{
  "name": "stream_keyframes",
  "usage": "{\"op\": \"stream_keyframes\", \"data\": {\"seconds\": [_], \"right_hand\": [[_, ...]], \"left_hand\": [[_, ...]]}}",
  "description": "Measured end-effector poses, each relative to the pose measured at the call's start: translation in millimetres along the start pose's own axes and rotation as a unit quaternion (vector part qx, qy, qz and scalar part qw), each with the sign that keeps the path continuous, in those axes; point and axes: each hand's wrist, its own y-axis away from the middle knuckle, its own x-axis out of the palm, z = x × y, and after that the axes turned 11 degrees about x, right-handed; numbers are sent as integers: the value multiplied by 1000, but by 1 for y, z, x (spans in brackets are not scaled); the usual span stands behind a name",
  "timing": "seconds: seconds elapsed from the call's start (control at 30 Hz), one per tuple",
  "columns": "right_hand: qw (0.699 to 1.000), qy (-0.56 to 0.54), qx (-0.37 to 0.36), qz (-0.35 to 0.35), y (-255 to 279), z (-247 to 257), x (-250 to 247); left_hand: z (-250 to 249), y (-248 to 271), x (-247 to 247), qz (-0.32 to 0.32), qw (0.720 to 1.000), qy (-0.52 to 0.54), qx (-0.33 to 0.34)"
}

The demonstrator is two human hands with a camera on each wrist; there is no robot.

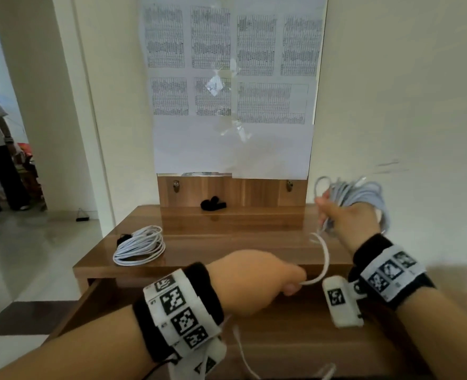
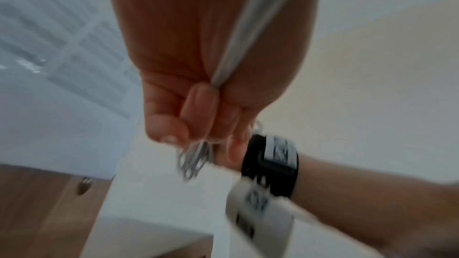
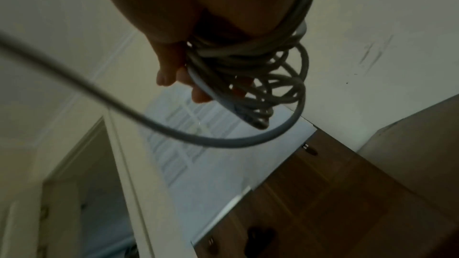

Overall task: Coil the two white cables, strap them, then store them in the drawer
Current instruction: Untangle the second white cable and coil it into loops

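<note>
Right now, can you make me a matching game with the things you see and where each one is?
Things:
1. coiled white cable
2. bundle of cable loops
3. black strap
4. loose cable end

Places:
A. pinched in the left hand
B. at the back of the desk, by the wooden panel
C. gripped in the raised right hand
D. lying on the desk's left side

Pairs: 1-D, 2-C, 3-B, 4-A

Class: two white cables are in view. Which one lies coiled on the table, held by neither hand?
The white cable at the table's left; the other cable is bunched in the right hand.
</note>
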Motion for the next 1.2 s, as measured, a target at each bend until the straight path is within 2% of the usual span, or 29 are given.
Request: {"op": "stream_keyframes", "data": {"seconds": [0.07,0.13,0.17,0.2,0.27,0.3,0.43,0.5,0.57,0.67,0.7,0.73,0.77,0.83,0.87,0.93,0.97,1.0,1.03,1.1,1.17,1.2], "right_hand": [[993,53,71,83,3,-11,14],[978,138,115,104,10,-13,19],[976,118,113,145,13,-14,20],[969,40,102,222,17,-16,19],[926,-127,130,330,25,-15,17],[905,-159,142,368,28,-14,16],[868,-185,176,427,40,-2,19],[865,-175,169,438,45,0,22],[862,-181,157,447,48,-2,29],[867,-224,168,412,52,0,38],[873,-233,176,392,52,0,38],[878,-235,183,374,52,2,38],[882,-232,189,364,51,1,37],[886,-212,195,363,49,1,32],[893,-193,191,360,48,0,31],[913,-152,180,332,47,-2,29],[924,-138,175,312,46,-3,29],[933,-125,170,291,45,-4,29],[940,-112,166,276,44,-6,29],[945,-100,168,261,40,-9,29],[943,-100,186,258,38,-10,28],[941,-96,194,260,37,-11,28]], "left_hand": [[-3,-11,-19,-50,999,-4,3],[4,-19,-36,-99,994,23,-29],[11,-21,-43,-120,991,35,-42],[17,-22,-49,-139,988,42,-48],[29,-21,-53,-163,983,57,-57],[34,-20,-52,-170,980,75,-69],[47,-19,-36,-193,967,102,-130],[48,-23,-25,-199,967,79,-140],[42,-28,-17,-165,978,27,-123],[29,-35,-8,-89,990,-62,-88],[29,-36,-5,-100,988,-61,-100],[28,-35,-4,-116,984,-48,-123],[29,-33,-1,-143,980,15,-135],[33,-27,7,-152,959,222,-90],[33,-23,7,-141,952,259,-78],[27,-17,4,-140,962,198,-128],[30,-14,6,-173,959,154,-166],[29,-10,5,-227,944,134,-199],[31,-7,5,-300,916,140,-227],[33,-1,4,-455,842,156,-245],[29,7,0,-565,779,134,-235],[28,11,-3,-596,767,112,-211]]}}
